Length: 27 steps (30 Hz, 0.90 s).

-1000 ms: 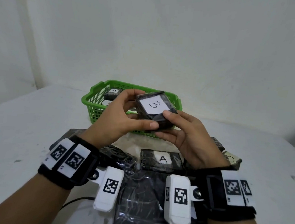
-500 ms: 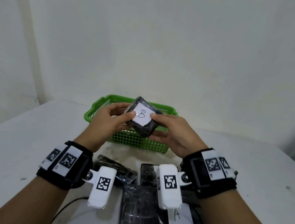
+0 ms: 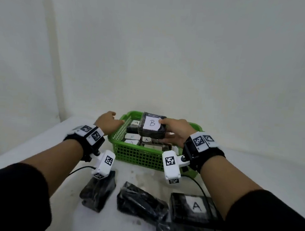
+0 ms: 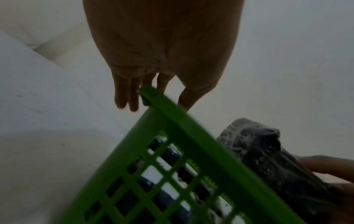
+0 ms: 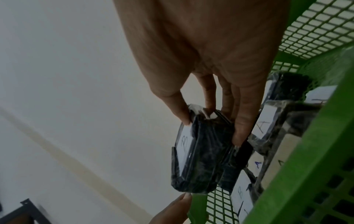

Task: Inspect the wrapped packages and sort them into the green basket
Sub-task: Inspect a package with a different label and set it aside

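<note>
1. Held over the green basket by the right hand: the B package, a black block in clear film with a white paper label facing up

2. Thumb on the label corner, fingers curled under the far face, so pinched across its thickness at the 3 o'clock edge; clear of the parcels below, not yet set down

3. Left hand at 9 o'clock of the package, holding nothing, fingers fairly straight and relaxed, draped at the basket's far-left rim corner; touching the rim or only just beside it, cannot tell

4. Probably light, judging by the easy one-handed carry; looks firm and boxy, edges keeping shape under the pinch

5. Glossy film likely slick, with loose wrinkled folds at the ends that could slide over the block; better gripped across two flat faces than by a film fold or the label, which may peel

6. Already inside the basket: several labelled packages, letters A and B readable, packed close; open space looks tight, so a flat lowering onto the stack seems safer than a drop

7. Left on the table at 6 o'clock: the A package, plus an unlabelled wrapped bundle and a second crumpled bundle, softer-looking and likely floppier to lift
</note>
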Each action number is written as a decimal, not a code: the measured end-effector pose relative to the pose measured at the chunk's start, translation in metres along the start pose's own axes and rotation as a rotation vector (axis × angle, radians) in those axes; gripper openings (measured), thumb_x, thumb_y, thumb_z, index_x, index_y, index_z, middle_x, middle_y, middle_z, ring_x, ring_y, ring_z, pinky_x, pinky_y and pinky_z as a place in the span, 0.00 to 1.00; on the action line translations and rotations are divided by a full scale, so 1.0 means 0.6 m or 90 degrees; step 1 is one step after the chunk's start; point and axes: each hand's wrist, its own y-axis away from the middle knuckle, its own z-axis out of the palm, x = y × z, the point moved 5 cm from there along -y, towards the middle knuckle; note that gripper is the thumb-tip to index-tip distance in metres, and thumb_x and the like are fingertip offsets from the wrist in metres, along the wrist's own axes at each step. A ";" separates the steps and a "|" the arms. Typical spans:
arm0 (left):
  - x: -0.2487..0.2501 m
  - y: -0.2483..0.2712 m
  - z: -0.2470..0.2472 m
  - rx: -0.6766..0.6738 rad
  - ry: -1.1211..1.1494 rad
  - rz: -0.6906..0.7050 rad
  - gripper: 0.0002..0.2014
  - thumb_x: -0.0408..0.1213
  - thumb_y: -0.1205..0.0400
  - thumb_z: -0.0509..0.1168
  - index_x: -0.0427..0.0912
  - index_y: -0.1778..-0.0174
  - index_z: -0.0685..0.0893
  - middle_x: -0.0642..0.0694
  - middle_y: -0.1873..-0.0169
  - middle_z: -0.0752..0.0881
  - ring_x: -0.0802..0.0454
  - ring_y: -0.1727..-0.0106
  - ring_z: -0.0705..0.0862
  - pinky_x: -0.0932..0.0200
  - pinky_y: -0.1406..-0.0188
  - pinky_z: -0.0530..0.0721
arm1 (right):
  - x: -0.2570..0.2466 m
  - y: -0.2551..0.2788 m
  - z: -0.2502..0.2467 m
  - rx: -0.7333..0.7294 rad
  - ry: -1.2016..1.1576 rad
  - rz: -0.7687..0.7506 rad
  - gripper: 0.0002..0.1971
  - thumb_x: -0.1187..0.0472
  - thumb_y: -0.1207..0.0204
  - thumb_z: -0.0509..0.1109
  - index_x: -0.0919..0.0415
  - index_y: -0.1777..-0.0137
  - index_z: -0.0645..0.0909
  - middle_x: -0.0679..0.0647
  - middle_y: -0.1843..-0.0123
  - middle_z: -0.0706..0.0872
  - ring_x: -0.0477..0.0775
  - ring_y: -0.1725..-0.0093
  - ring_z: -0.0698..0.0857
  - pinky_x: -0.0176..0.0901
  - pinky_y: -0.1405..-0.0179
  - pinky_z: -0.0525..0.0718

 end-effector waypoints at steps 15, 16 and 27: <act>-0.026 -0.049 0.058 -0.052 0.066 0.034 0.19 0.37 0.06 0.49 0.31 0.32 0.81 0.31 0.35 0.85 0.38 0.40 0.82 0.54 0.45 0.73 | 0.043 -0.097 0.109 0.024 0.150 0.072 0.10 0.66 0.21 0.80 0.69 0.60 0.83 0.64 0.59 0.89 0.59 0.70 0.88 0.47 0.85 0.86; -0.025 -0.048 0.059 -0.052 0.066 0.037 0.19 0.37 0.06 0.49 0.31 0.32 0.81 0.31 0.35 0.85 0.39 0.42 0.81 0.55 0.46 0.73 | 0.044 -0.099 0.110 0.029 0.166 0.066 0.10 0.65 0.21 0.81 0.68 0.60 0.84 0.63 0.59 0.89 0.59 0.70 0.88 0.46 0.83 0.87; -0.027 -0.052 0.065 -0.049 0.061 0.038 0.16 0.37 0.06 0.47 0.36 0.40 0.80 0.32 0.38 0.85 0.42 0.47 0.78 0.55 0.49 0.70 | 0.057 -0.143 0.115 0.047 0.251 0.044 0.21 0.58 0.39 0.90 0.70 0.53 0.89 0.64 0.51 0.94 0.68 0.53 0.95 0.66 0.50 0.95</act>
